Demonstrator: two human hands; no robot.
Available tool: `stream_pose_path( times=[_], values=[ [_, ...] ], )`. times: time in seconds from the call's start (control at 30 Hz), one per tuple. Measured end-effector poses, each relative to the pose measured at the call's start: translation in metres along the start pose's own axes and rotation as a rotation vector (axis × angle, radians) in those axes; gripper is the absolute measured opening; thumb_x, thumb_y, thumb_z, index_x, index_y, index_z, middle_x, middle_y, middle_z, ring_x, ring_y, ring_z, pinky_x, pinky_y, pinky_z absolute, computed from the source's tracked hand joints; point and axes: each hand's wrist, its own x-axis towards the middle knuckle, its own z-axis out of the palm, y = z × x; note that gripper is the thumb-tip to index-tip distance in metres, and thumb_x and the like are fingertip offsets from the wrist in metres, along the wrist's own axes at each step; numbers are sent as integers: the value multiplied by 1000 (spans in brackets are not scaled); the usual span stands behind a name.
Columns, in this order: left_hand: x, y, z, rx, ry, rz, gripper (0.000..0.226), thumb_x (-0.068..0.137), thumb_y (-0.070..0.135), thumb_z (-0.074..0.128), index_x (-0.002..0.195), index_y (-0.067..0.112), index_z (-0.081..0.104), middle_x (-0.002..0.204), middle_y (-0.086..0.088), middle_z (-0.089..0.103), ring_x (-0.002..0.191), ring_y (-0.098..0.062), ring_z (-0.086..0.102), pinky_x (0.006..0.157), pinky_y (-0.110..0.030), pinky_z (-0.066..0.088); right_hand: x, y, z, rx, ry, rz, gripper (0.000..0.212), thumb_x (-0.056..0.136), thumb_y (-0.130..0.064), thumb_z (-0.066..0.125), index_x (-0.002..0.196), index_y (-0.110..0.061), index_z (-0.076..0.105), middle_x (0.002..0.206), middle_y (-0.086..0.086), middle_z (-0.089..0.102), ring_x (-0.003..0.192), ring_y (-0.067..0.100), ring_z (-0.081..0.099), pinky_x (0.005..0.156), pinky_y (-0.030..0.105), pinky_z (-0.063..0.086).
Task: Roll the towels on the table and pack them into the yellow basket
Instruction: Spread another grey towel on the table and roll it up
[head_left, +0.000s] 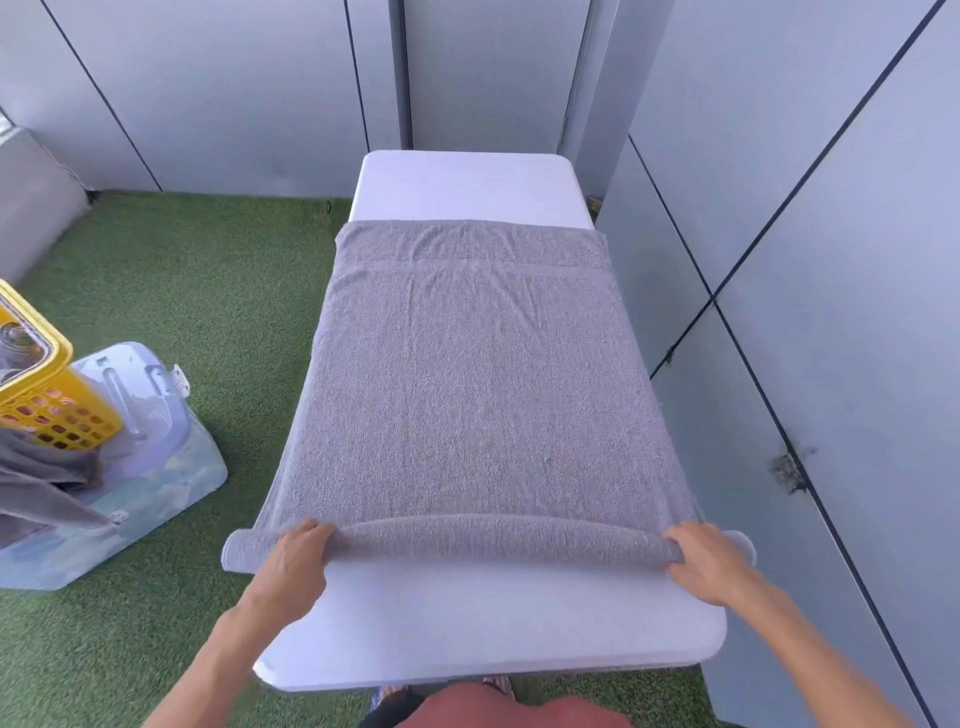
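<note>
Both hands, left hand, right hand, gripping grey towel, near edge rolled

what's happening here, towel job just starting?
A person is rolling a grey towel spread along a white table. The left hand and right hand each grip one end of a thin roll at the near edge; most of the towel lies flat beyond it. The yellow basket sits to the left on a clear plastic bin, with what looks like a rolled towel inside. More grey cloth hangs beside it.
</note>
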Motion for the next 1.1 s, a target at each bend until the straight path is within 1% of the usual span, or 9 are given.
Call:
stream_pose_path(
  times=[0.1,0.2,0.3,0.4,0.5,0.6,0.9,1.0,1.1],
  values=[
    [1,-7,-16,-262,-97,-58,44,90,-2,49,132,10,46,116,-9,61,104,-27,56,77,-28,42,0,8,-10,306,-70,36,30,75,-15,73,102,-22,62,115,-5,59,112,17,58,83,26,44],
    [13,-5,-30,-495,88,-136,36,82,-10,58,114,6,55,95,-13,59,86,-33,58,57,-23,41,5,3,-18,579,192,96,33,70,-11,78,83,-32,57,113,6,58,98,22,60,71,26,42],
    [8,1,-25,-188,320,-16,18,79,-5,66,86,12,68,89,-7,52,84,-32,51,66,-31,41,-5,-12,-6,407,544,113,10,83,-15,69,80,-25,68,103,7,54,98,30,52,79,32,35],
    [-17,9,-2,22,477,118,13,84,1,57,88,10,64,88,-5,55,79,-27,47,69,-38,44,-16,-16,25,158,709,21,14,85,-25,65,94,-20,74,102,5,58,100,29,48,89,41,32],
    [-31,12,22,69,453,190,36,78,9,68,112,3,57,109,-11,55,99,-30,48,88,-41,45,-14,-11,47,138,562,-68,55,73,-22,81,122,-7,63,118,11,53,112,30,40,100,46,39],
    [-13,4,25,9,355,163,67,65,2,82,125,-4,53,118,-16,54,111,-36,45,96,-55,44,-2,-11,39,160,491,-87,61,70,-9,80,127,-4,58,121,12,52,116,31,40,102,47,40],
    [14,-1,-12,-19,-56,38,18,88,8,58,107,7,59,111,-9,59,109,-29,55,87,-32,39,4,-2,2,57,85,-115,31,90,-23,61,119,-14,54,107,-2,46,114,24,48,91,31,35],
    [7,-9,-16,-133,-158,-9,30,90,4,54,119,9,58,117,-9,60,110,-28,57,88,-32,43,1,6,-9,101,-90,-97,39,85,-25,69,121,-18,56,108,-4,47,115,20,52,84,25,37],
    [12,-14,-25,-424,-5,-50,39,81,-7,60,101,26,57,106,-8,60,99,-32,60,79,-42,50,9,5,-19,435,24,-52,45,76,-12,76,117,-16,59,117,1,53,113,22,55,88,28,42]
  ],
)
